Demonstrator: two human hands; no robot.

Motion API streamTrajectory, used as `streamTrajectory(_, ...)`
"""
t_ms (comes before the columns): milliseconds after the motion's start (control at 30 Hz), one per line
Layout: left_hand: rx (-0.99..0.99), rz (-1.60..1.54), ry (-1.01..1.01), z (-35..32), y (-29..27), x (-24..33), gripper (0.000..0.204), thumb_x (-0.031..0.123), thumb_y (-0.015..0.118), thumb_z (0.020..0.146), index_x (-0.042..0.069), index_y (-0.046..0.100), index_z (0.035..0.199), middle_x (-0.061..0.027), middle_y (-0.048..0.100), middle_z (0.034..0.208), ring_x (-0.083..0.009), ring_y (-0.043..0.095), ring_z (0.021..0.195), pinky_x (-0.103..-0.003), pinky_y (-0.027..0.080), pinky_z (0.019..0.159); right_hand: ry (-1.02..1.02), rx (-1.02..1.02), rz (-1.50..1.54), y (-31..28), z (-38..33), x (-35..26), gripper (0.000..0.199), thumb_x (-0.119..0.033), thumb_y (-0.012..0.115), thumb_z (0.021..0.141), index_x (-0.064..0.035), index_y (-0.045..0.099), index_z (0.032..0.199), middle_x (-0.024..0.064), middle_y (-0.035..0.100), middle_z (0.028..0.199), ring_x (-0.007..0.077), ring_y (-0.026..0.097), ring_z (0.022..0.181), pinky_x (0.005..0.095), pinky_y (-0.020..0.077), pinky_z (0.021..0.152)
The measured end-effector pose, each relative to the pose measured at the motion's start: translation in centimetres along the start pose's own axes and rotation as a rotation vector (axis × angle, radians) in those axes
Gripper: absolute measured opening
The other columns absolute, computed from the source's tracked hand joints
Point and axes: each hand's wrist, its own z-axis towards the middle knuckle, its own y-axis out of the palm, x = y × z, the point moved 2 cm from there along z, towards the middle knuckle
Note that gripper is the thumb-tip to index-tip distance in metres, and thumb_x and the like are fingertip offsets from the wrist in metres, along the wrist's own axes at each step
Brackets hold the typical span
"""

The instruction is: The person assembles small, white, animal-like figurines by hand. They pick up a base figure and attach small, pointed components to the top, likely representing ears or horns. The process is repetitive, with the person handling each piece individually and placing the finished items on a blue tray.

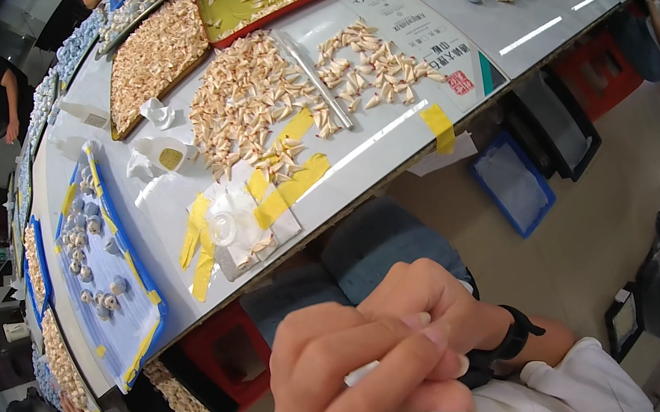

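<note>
Left hand (354,357) close to the camera, fingers curled and clamped on a small white piece (361,374), mostly hidden in the grip, with only a short bit showing between two fingers. Right hand (426,294) just behind and to the right, bent inward, touching the left near the fingertips; partly covered, so cannot tell whether clamped on anything too. Black band (516,333) around the right wrist. Both held together over blue trousers (389,248), on the near side of the desk (365,157).

Well apart from the hands, up on the desk: a wide heap of small cream cones (245,103) and a looser heap (386,68) to its right, with a straight metal bar (314,79) between. Nearer the hands, by the front edge: strips of yellow tape (294,194) and a crumpled white sheet (251,227). To the left: a blue tray (133,328) with round blue-and-cream balls (91,209). Behind the heaps: a red-rimmed tray (315,0), partly covered with more cones.
</note>
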Motion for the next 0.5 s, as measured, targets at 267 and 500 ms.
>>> streamTrajectory(267, -0.128, 0.038, -0.051, -0.6, -1.8, 0.4, 0.029, 0.036, 0.067, 0.066, 0.008, 0.062, 0.071, 0.0023, 0.052, 0.058, -0.0109, 0.042, 0.051, -0.025, 0.027, 0.047, 0.067, -0.142, -0.034, 0.8, -0.3, 1.7, 0.019, -0.014, 0.063, 0.078, 0.0010, 0.057, 0.068, 0.0028, 0.055, 0.059, 0.0065, 0.047, 0.050, 0.0210, 0.0343, 0.044)
streamTrajectory(500, -0.012, 0.028, -0.012, -1.5, -2.3, 0.1, 0.035, 0.044, 0.059, 0.075, 0.009, 0.063, 0.072, 0.0025, 0.051, 0.058, -0.0113, 0.042, 0.052, -0.025, 0.027, 0.047, 0.218, -0.143, -0.077, 0.7, 0.3, 1.5, 0.022, -0.015, 0.062, 0.077, -0.0003, 0.055, 0.062, 0.0085, 0.055, 0.059, 0.0193, 0.049, 0.053, 0.0272, 0.0365, 0.050)
